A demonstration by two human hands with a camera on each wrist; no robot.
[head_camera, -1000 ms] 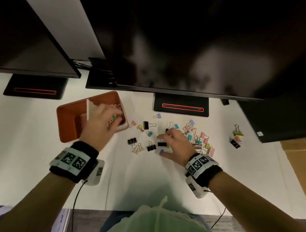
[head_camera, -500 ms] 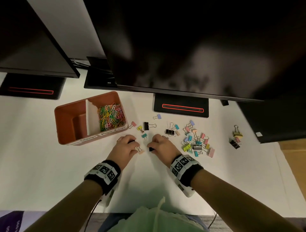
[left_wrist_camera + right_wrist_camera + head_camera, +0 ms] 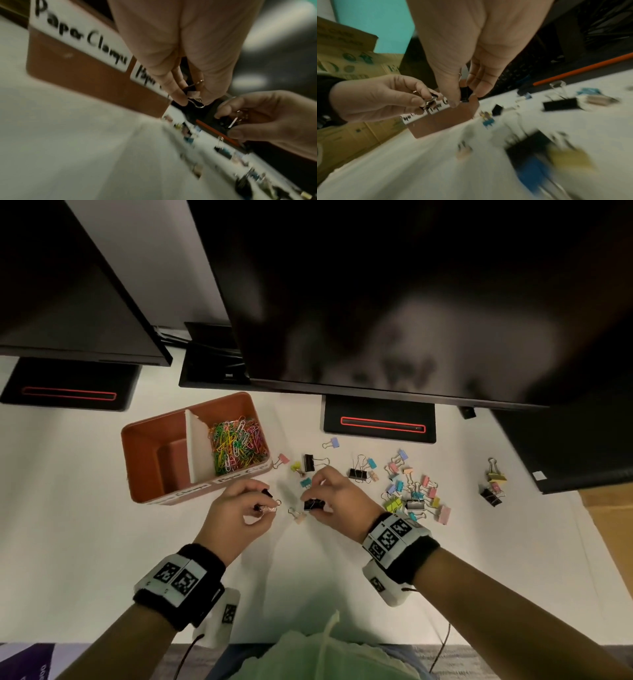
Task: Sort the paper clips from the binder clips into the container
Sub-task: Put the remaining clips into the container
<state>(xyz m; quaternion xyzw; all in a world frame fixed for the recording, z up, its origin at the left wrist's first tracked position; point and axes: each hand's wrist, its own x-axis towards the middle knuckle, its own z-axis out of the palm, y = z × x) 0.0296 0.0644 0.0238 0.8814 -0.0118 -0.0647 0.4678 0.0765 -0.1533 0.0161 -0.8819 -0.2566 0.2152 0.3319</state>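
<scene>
While both hands work close together over the near middle of the counter (image 3: 102,508), each is pinching something small: the left hand (image 3: 236,517) has its fingertips curled round a little clip with wire handles, pinkish as far as the blur allows, and the right hand (image 3: 337,503) grips a black binder clip (image 3: 313,504) between thumb and fingers. Between the hands, one pale clip (image 3: 297,514) lies loose on the counter. Just to the far left of the left hand stands the brown container (image 3: 147,460), its long side running left to right, split by a white divider (image 3: 195,446); the right compartment holds the heap of coloured paper clips (image 3: 236,445), while the left one looks bare. That bare compartment lies nearer the left hand, so I judge the left should drop its clip first, with the right reaching across after it. To the right, well clear of the container, the remaining binder clips (image 3: 414,491) are scattered, with a small group (image 3: 493,484) farther right. Dark monitors (image 3: 376,302) loom along the far edge.
</scene>
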